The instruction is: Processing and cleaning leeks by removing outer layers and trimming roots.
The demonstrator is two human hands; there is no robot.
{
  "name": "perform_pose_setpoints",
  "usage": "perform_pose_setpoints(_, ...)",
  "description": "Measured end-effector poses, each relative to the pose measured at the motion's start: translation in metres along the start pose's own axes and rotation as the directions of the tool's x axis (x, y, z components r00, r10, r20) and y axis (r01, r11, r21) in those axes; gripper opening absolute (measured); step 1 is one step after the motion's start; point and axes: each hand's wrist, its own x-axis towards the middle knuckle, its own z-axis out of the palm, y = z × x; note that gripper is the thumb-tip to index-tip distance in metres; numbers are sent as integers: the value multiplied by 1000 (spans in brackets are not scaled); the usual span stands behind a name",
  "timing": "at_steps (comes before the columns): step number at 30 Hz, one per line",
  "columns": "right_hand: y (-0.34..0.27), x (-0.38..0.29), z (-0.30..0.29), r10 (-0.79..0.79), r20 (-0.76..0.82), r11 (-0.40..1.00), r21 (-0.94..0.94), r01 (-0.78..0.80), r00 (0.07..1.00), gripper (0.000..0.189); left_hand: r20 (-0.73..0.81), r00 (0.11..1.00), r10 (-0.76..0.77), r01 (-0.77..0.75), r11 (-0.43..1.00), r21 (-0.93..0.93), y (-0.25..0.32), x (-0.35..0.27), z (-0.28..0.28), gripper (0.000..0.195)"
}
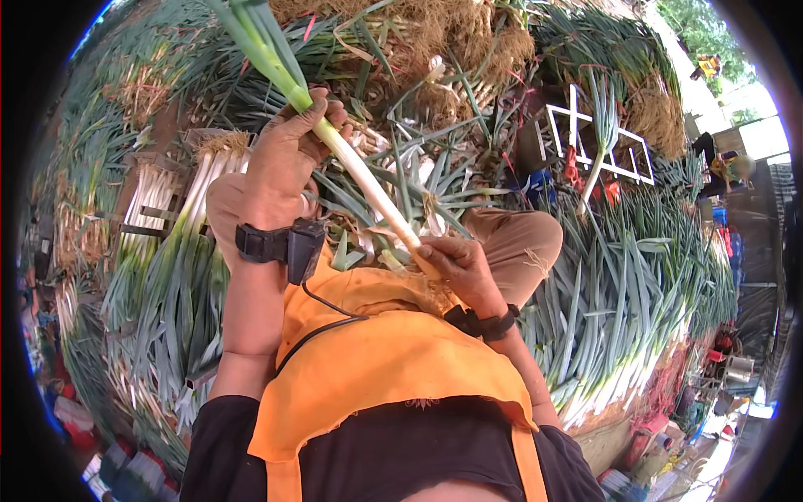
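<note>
A long leek slants across my lap, its green leaves at the upper left and its root end at the lower right. My left hand grips it where the white shank turns green. The fingers and thumb of my right hand close on the root end, just above my orange apron. Beneath the leek, loose green leaves and pale peelings lie between my bent knees. Cleaned leeks with white shanks are stacked at the left.
Root-on leeks are heaped ahead. A white frame stands at the upper right, with a single leek across it. More leeks cover the right side. Another person is at the far right, and one more is farther off.
</note>
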Motion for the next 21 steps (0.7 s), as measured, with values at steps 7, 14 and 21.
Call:
perform_pose_setpoints(7, 27, -13, 7, -25, 27, 999, -24, 26, 999, 19, -29, 996, -84, 88, 973, 215, -30, -7, 2, 28)
perform_pose_setpoints(14, 5, -20, 8, 149, 180, 989, 0, -151, 972, 17, -77, 994, -74, 89, 970, 224, -35, -12, 2, 27)
perform_pose_setpoints(21, 6, -28, 17, -257, 96, 924, -268, 274, 962, 10, -114, 993, -7, 35, 967, 252, -36, -16, 4, 22)
